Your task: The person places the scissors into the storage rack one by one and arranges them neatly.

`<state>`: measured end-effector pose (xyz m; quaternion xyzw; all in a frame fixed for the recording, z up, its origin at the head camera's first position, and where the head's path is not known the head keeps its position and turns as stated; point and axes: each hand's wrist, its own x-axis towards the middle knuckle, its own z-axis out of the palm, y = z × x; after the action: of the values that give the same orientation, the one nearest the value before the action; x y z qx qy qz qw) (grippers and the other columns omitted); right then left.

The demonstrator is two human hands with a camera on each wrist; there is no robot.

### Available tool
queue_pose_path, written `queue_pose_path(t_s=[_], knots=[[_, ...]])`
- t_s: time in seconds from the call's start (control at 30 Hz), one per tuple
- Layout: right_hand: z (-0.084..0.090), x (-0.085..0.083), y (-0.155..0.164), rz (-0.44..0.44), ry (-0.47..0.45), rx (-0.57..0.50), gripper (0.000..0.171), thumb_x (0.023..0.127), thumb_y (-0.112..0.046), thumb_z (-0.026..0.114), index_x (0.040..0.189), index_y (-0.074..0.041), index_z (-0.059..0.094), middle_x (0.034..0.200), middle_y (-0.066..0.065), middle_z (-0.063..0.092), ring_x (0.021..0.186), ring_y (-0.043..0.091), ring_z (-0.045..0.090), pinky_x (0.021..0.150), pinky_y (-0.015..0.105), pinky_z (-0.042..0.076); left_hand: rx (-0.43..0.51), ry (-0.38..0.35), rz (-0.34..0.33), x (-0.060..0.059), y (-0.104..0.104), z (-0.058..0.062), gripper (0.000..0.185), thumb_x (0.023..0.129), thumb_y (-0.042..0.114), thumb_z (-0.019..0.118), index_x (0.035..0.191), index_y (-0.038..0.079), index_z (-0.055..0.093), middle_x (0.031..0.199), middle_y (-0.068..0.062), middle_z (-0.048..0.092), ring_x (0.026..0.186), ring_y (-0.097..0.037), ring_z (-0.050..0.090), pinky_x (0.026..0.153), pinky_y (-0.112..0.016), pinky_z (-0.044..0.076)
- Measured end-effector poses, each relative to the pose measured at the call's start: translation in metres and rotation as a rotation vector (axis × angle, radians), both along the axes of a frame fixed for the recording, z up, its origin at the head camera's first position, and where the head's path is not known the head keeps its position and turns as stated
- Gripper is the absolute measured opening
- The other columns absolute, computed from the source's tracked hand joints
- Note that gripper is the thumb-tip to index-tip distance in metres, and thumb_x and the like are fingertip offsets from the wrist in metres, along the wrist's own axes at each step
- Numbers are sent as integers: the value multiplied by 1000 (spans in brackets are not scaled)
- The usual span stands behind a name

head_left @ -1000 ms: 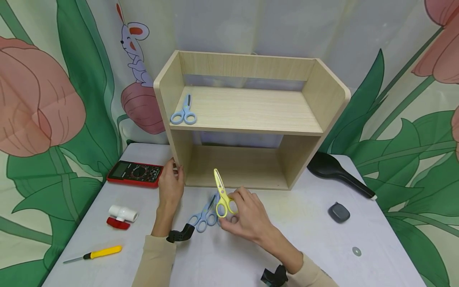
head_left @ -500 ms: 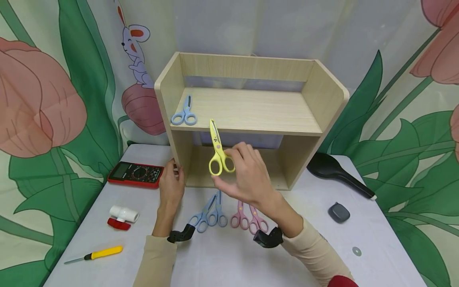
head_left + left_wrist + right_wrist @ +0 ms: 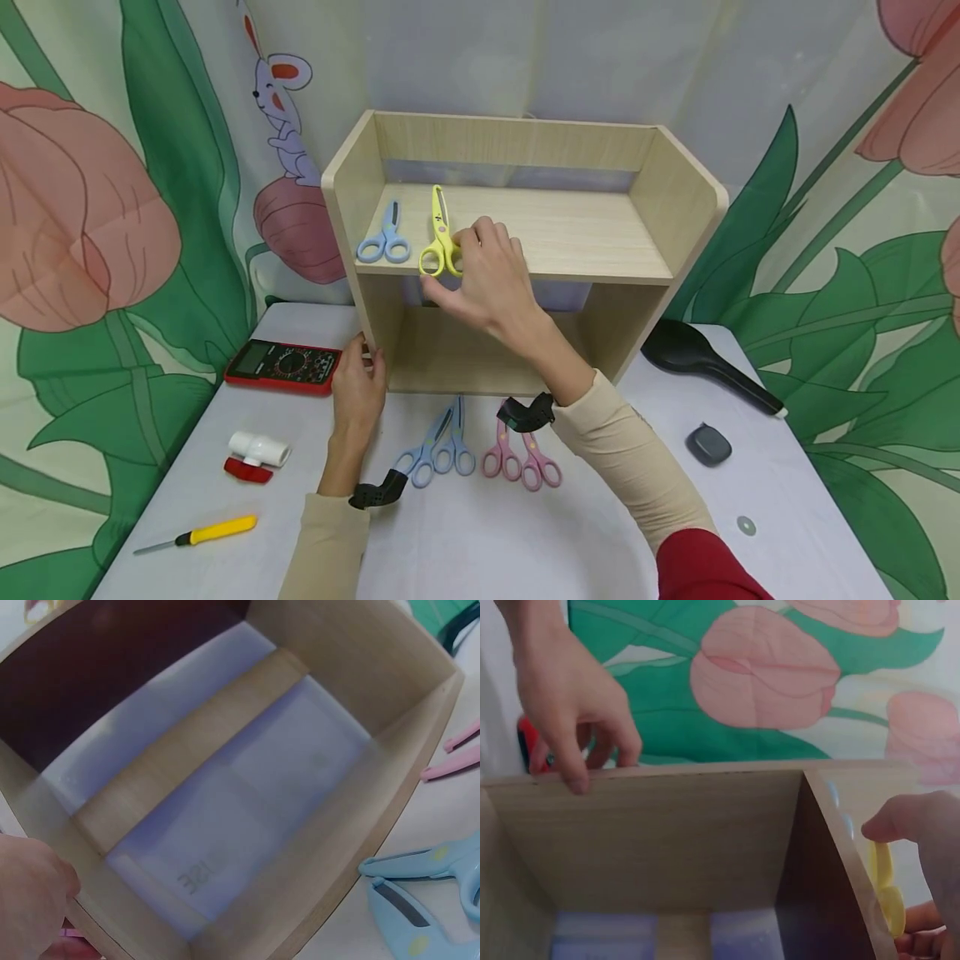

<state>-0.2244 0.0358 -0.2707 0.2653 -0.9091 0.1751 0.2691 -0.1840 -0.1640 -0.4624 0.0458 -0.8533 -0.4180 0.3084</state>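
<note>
My right hand pinches yellow scissors by a handle loop, blades pointing to the back, over the upper board of a small wooden shelf. In the right wrist view the yellow handles show beside the upper board's front edge, near the thumb. Blue scissors lie on that board to the left. My left hand grips the front edge of the left side panel low down; in the right wrist view its thumb is inside the panel and the other fingers outside.
Two blue scissors and two pink scissors lie before the shelf. Left are a red multimeter, a white pipe valve and a yellow screwdriver. Right are a black ladle-like spoon, a grey box and a washer.
My right hand has lifted the yellow scissors from the table in front of the shelf up to the upper board, beside the blue scissors. My left hand has stayed on the side panel.
</note>
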Motion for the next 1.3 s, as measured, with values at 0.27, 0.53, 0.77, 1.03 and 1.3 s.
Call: queue_pose_path(t_s=[0.27,0.53,0.77,1.03,1.3], knots=[[6,-13,-10,-52,-122,48,51,86,-54,58,106,-7,64,107,8,53,92,23,44,72,32,36,21,-6,-8,0,-1,1,36,99,12,61,130,-3,55,117,-25,64,93,-36,70,74,-49,63],[6,-15,-11,-33,-125,28,62,87,-58,60,119,-6,69,111,10,56,94,24,47,74,32,39,30,-15,-12,1,0,1,36,99,12,61,132,-2,54,118,-25,63,94,-36,70,74,-50,63],[5,-17,-13,-55,-121,7,63,86,-61,61,117,-6,70,111,10,58,92,23,48,71,32,39,28,-24,-6,1,0,1,37,99,13,62,132,-2,54,118,-25,64,93,-36,70,73,-49,63],[5,-10,-6,-13,-110,-52,67,86,-59,65,125,-5,66,114,12,56,96,24,50,81,36,44,15,-24,1,1,0,0,37,99,13,61,131,-3,53,117,-25,63,93,-37,70,74,-49,63],[-14,13,17,145,93,-182,63,83,-50,73,125,-3,64,108,12,56,93,28,51,80,38,42,15,-24,-4,1,1,3,36,99,13,60,131,-4,53,116,-26,63,93,-38,70,74,-50,63]])
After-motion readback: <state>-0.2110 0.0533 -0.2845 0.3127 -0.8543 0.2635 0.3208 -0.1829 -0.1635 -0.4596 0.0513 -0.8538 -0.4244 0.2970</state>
